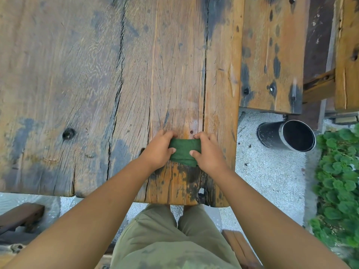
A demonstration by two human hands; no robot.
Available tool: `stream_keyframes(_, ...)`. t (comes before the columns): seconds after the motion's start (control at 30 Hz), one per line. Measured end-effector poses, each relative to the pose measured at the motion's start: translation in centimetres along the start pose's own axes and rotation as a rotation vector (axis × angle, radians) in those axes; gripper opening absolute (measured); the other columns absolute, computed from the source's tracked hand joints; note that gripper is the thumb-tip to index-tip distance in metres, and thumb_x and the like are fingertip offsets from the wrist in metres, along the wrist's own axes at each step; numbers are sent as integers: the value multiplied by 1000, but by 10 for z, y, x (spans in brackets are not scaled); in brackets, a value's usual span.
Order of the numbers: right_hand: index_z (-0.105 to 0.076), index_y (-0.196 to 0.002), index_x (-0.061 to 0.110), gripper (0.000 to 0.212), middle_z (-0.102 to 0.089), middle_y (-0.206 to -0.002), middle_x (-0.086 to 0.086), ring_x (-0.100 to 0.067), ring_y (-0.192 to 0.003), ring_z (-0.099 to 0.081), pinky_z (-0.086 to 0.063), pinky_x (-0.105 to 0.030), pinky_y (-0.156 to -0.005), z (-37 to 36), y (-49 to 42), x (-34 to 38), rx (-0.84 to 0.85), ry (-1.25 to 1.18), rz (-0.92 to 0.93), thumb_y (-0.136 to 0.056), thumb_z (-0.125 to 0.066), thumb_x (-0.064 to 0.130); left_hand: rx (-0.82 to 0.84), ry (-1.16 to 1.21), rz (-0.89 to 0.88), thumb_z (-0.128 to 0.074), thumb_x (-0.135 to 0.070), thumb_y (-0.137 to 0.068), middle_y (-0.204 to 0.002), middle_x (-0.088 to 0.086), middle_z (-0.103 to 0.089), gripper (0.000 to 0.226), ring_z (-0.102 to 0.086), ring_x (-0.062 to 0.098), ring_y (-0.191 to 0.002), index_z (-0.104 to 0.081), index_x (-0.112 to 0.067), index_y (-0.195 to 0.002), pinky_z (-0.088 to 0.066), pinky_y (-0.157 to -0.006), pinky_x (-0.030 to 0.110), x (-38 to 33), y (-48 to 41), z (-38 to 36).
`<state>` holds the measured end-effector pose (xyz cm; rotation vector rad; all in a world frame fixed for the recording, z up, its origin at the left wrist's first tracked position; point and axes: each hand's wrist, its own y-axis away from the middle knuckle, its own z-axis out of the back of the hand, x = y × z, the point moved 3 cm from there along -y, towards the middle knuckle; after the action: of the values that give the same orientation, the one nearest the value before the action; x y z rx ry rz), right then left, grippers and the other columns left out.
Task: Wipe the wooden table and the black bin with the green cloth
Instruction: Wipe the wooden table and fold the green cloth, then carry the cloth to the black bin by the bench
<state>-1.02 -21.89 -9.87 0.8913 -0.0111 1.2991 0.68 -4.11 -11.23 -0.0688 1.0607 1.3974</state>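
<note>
A folded green cloth [183, 150] lies on the wooden table [97, 74] near its front right corner. My left hand [158, 150] grips the cloth's left end, fingers curled over its far edge and thumb on top. My right hand [207, 151] grips the right end the same way. A damp patch shows on the wood just beyond the cloth. The black bin [287, 135], a cylinder with a metal rim, stands on the gravel to the right of the table, its open mouth in view.
A wooden bench [272, 55] runs along the table's right side, with a second plank [347, 55] further right. Green plants [340, 181] grow at the right edge. Pale gravel [272, 171] covers the ground. A dark bench end [21, 214] sits at lower left.
</note>
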Motion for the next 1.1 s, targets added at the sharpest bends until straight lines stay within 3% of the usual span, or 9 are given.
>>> stream_keyframes(0.17,-57,-112,15,30,-41,-111,0,-20,-100,-55,-50,-36,-91,2,-7,3,-5,13,17,-89,-73,23,29,-76,-25,-64,-15,-91,-115,2,-44,28,-53,19,-99,-52,-18,-115,-50,-91,34,-4,1,4)
stream_keyframes(0.27,-58,-98,15,22,-50,-103,-2,-23,-97,-57,-49,-33,-80,6,-1,4,-13,-89,6,-84,-74,16,38,-39,-48,-65,-11,-88,-106,2,-49,23,-53,19,-91,-47,-21,-100,-49,-77,30,-12,9,11)
stream_keyframes(0.37,-56,-94,14,20,-64,-96,-7,-21,-85,-65,-52,-25,-66,22,16,5,9,-479,-85,-85,-73,8,88,221,-11,-61,-10,-92,-101,8,-58,19,-62,23,-83,-46,-19,-98,-55,-66,36,-26,22,26)
stream_keyframes(0.43,-56,-93,13,18,-66,-93,-4,-16,-82,-65,-53,-21,-68,45,32,13,-32,-643,-87,-86,-72,8,107,453,-2,-58,-9,-95,-101,10,-62,14,-65,20,-81,-47,-10,-104,-57,-66,34,-48,34,42)
stream_keyframes(0.5,-56,-94,9,18,-68,-94,-6,-21,-86,-67,-57,-35,-76,66,47,16,-86,-760,-94,-86,-72,10,121,574,-34,-56,-10,-98,-97,5,-64,13,-66,16,-85,-48,-6,-107,-59,-73,33,-73,44,54)
stream_keyframes(0.63,-60,-96,10,29,-70,-97,-9,-27,-93,-69,-57,-46,-84,103,75,11,-194,-1022,-92,-72,-71,20,170,747,-85,-55,-7,-97,-91,-1,-68,9,-67,22,-88,-52,-9,-106,-56,-89,53,-122,48,59)
stream_keyframes(0.83,-60,-104,15,16,-72,-108,-15,-35,-101,-71,-58,-54,-89,144,116,-34,-361,-1166,-84,-91,-67,8,306,756,-132,-49,2,-99,-93,8,-66,11,-68,18,-78,-47,-7,-106,-59,-67,36,-199,47,28)
stream_keyframes(1.0,-58,-111,8,18,-73,-106,-13,-31,-94,-72,-61,-45,-76,183,164,-107,-452,-1125,-35,-95,-65,5,460,645,-200,-56,4,-95,-115,15,-69,33,-67,29,-99,-56,-10,-125,-54,-92,54,-262,46,-23)
stream_keyframes(1.1,-61,-107,13,18,-74,-106,-14,-32,-96,-72,-60,-44,-77,205,191,-159,-507,-1133,5,-92,-68,7,527,572,-239,-64,4,-88,-104,16,-69,28,-67,28,-91,-60,-9,-112,-54,-85,49,-310,48,-67)
